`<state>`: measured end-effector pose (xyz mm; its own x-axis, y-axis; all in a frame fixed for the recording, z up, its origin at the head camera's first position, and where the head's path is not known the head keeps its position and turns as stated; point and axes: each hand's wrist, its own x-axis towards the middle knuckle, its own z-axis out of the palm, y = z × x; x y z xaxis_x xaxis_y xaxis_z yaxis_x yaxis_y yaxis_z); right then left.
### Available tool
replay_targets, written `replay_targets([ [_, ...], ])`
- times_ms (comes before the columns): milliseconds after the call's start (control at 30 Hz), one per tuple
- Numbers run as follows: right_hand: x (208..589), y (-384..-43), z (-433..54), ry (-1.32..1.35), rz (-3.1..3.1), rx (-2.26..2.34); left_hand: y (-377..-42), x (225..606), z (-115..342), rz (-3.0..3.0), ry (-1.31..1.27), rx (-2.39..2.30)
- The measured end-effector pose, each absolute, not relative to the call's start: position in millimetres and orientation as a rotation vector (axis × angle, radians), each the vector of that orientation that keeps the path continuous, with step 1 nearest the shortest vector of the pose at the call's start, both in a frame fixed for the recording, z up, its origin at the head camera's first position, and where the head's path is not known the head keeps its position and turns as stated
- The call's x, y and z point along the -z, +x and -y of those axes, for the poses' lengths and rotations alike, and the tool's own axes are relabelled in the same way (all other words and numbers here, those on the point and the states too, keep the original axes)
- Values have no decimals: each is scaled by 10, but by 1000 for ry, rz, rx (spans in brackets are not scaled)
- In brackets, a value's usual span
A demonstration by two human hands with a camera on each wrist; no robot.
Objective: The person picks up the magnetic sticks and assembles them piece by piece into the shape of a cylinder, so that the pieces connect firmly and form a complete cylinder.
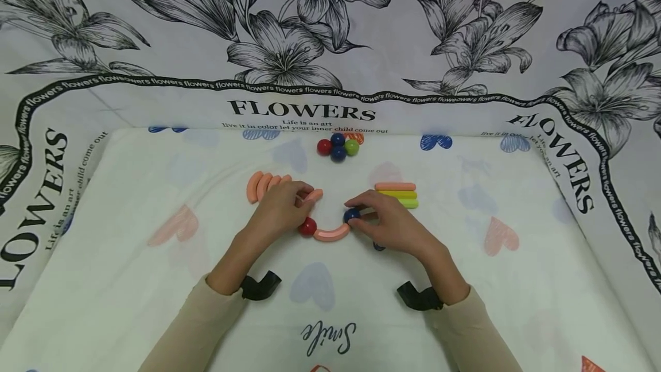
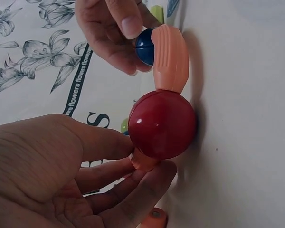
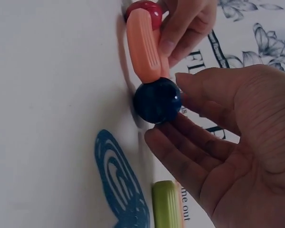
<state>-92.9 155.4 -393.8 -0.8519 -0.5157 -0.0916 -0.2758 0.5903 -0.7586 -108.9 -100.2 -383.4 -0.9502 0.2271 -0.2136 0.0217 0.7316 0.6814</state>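
A red ball (image 1: 307,227) and a blue ball (image 1: 352,215) are joined by an orange curved rod (image 1: 332,234) low on the tablecloth. With thumb and fingers, my left hand (image 1: 279,208) pinches a second orange curved rod (image 1: 317,194), whose end meets the red ball; in the left wrist view, this rod (image 2: 145,160) is mostly hidden behind the fingers and ball. On the other side, my right hand (image 1: 395,223) holds the blue ball between thumb and fingertips, as the right wrist view shows.
Several orange curved rods (image 1: 253,187) lie beside my left hand, partly covered by it. Straight orange and yellow-green rods (image 1: 395,186) lie behind my right hand. Farther back sits a cluster of red, blue and green balls (image 1: 338,154). Black wrist-worn pieces (image 1: 260,286) stick out near both sleeves.
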Motion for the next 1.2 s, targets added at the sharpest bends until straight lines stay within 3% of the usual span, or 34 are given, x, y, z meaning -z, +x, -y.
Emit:
replay_targets([
  [300, 3845, -1134, -1628, -662, -2630, 1154, -1086, 3861, 994, -2630, 177, -1047],
  [767, 3736, -1736, -1629, -504, -2710, 1281, -1090, 3842, 1007, -2631, 175, -1051],
  [1200, 3862, -2080, -1487, -475, -2744, 1228, -1080, 3902, 995, -2639, 174, -1098],
])
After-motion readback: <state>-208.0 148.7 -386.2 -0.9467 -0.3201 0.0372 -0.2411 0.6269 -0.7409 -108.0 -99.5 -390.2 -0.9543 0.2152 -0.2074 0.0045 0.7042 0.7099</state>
